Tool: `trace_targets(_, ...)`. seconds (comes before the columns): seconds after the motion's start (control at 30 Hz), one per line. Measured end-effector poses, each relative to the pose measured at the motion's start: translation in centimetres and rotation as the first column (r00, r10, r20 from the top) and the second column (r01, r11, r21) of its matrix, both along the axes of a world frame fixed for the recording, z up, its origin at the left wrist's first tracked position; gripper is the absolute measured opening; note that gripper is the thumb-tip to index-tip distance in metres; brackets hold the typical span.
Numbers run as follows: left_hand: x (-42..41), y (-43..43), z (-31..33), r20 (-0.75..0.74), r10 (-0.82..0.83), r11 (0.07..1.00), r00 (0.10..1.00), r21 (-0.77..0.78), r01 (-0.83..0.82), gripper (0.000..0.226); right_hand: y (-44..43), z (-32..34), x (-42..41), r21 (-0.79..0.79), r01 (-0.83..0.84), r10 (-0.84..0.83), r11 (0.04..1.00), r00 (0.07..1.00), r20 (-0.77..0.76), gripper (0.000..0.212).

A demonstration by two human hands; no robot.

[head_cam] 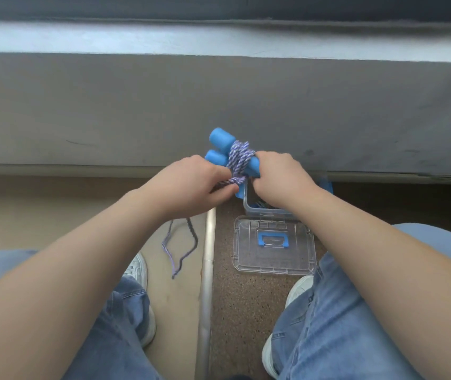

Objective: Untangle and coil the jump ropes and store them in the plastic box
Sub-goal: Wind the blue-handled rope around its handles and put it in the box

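Note:
Two blue foam jump rope handles [220, 144] lie side by side in the air, with purple-and-white cord [239, 159] wound around their middle. My right hand [279, 176] grips the handles from the right end. My left hand [191, 185] pinches the cord just below the wraps. A loose loop of the cord [176, 250] hangs down from my left hand to the floor. The clear plastic box [249, 204] stands on the floor under my right hand, mostly hidden by it; something dark lies inside.
The box's clear lid [275, 246] with a blue handle lies flat on the speckled floor in front of the box. A metal floor strip [209, 270] runs between my legs. A grey ledge [219, 105] rises just beyond the hands. My shoes and jeans fill the bottom.

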State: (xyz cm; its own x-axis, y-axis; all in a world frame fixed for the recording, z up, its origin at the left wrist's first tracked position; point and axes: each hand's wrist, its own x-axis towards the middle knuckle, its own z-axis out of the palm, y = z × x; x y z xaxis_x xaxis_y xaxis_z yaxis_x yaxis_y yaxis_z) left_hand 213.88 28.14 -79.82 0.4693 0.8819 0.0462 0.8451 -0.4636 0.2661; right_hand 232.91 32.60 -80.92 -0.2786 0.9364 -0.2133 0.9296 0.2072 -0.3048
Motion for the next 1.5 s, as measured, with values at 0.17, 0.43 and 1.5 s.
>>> trace_targets(0.17, -1.0, 0.9, 1.4, -0.030, 0.118, 0.978, 0.993, 0.178, -0.111, 0.059, -2.1, 0.8, -1.0, -0.148, -0.336, 0.357, 0.930, 0.923, 0.143, 0.019)
trace_targets(0.43, -1.5, 1.4, 1.2, 0.137, 0.405, 0.893, 0.904, -0.271, -0.359, 0.068, -3.0, 3.1, -0.7, -0.290, -0.543, 0.430, 0.788, 0.823, -0.372, 0.015)
trace_targets(1.5, -2.3, 1.7, 0.9, 0.320, 0.517, 0.813, 0.794, -0.472, -0.340, 0.032, -2.2, 4.6, 1.1, -0.435, -0.487, 0.195, 0.757, 0.804, -0.562, 0.019)
